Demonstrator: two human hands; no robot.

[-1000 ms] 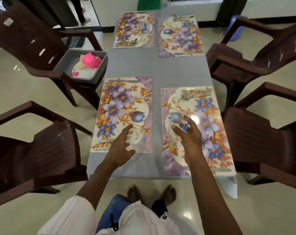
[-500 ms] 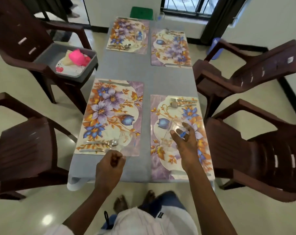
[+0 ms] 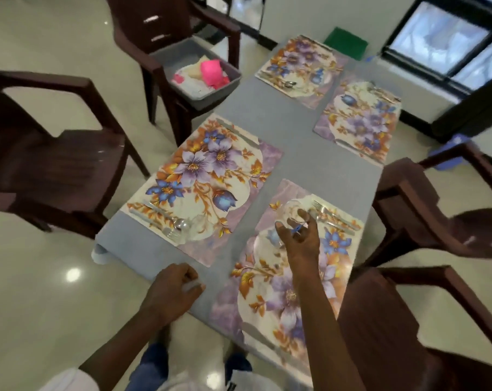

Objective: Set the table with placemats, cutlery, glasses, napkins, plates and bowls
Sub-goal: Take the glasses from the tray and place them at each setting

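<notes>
Four floral placemats lie on the grey table. My right hand grips a clear glass just above the near right placemat, beside its fork and knife. My left hand hovers at the table's near edge with fingers curled, holding nothing. On the near left placemat another clear glass stands next to a spoon and fork. Cutlery also lies on the far left placemat and the far right placemat.
A grey tub with a pink item and white things sits on the far left chair. Dark brown plastic chairs flank both long sides of the table. A green object lies beyond the far end.
My left hand let go of the glass on the near left placemat and drew back to the table edge. My right hand carried its glass farther up the near right placemat.
</notes>
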